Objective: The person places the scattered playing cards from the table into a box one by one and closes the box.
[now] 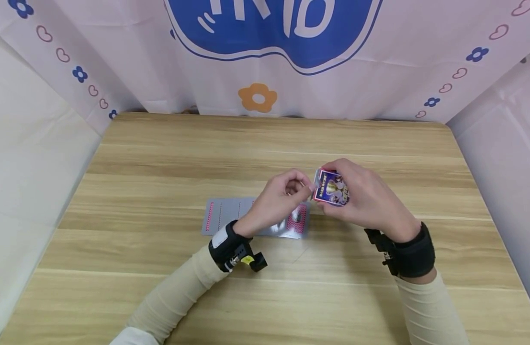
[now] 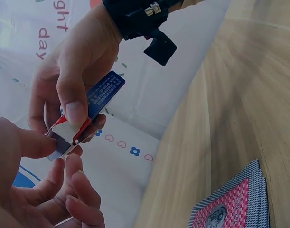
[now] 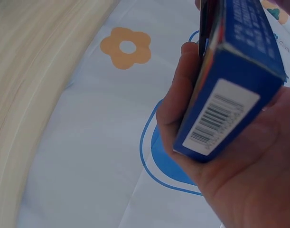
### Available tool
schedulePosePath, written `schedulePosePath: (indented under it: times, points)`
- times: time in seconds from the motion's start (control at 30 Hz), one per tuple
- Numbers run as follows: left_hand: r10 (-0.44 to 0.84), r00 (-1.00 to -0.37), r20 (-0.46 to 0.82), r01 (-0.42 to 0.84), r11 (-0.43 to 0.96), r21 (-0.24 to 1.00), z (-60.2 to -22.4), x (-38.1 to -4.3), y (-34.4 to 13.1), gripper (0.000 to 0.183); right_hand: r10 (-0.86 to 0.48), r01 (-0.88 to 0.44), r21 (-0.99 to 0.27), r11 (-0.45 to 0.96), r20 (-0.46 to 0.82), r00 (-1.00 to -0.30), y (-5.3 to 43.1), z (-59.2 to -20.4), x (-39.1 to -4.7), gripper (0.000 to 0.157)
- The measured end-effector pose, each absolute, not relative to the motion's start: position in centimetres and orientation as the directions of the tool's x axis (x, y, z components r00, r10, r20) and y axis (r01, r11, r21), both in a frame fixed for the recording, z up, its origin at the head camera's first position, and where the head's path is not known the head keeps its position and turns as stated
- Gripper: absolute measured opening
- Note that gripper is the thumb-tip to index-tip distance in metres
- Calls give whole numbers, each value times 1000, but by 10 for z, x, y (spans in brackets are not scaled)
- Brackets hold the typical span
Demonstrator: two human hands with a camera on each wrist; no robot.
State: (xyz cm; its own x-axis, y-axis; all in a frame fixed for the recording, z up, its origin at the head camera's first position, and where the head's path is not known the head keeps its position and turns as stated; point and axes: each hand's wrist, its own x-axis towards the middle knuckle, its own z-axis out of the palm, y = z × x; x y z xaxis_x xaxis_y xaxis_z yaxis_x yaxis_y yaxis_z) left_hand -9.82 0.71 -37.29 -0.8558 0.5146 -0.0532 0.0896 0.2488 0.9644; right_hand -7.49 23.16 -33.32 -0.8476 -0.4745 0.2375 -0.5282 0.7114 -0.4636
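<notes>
My right hand (image 1: 368, 196) grips a small blue playing-card box (image 1: 332, 188) above the table. A gold trophy is printed on its face, and a white barcode label (image 3: 220, 116) on its end shows in the right wrist view. The box's other end has red edges and stands open, with a grey piece (image 2: 60, 146) at its mouth. My left hand (image 1: 277, 199) pinches this piece between thumb and fingertips. Below the left hand lies a spread row of playing cards (image 1: 223, 218), backs up, red-patterned with grey borders; the left hand and wrist hide part of the row.
The wooden table (image 1: 161, 158) stretches out on all sides of the cards. A printed white curtain (image 1: 196, 91) hangs along its back edge, and pale cloth flanks both sides. Black camera straps (image 1: 413, 251) sit on both wrists.
</notes>
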Motion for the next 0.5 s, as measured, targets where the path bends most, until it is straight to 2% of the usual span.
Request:
schedulePosePath:
  times: [0.17, 0.27, 0.37, 0.43, 0.5]
  points:
    - [526, -847, -81, 60, 245, 968, -374, -100, 6, 21, -468, -517, -467, 718, 226, -854, 232, -333, -75, 64]
    - [517, -853, -75, 96, 296, 950, -376, -103, 6, 27, -463, -514, -460, 724, 228, -857, 233, -333, -76, 65]
    - [537, -842, -53, 208, 413, 887, -380, -107, 4, 23, -460, -518, -451, 727, 239, -855, 234, -333, -76, 66]
    - [572, -819, -51, 298, 500, 813, -384, -109, 3, 19, -459, -521, -447, 728, 248, -853, 235, -333, -76, 66]
    - [614, -786, -66, 378, 562, 735, -387, -110, 3, 23, -458, -522, -444, 728, 251, -853, 235, -332, -76, 65]
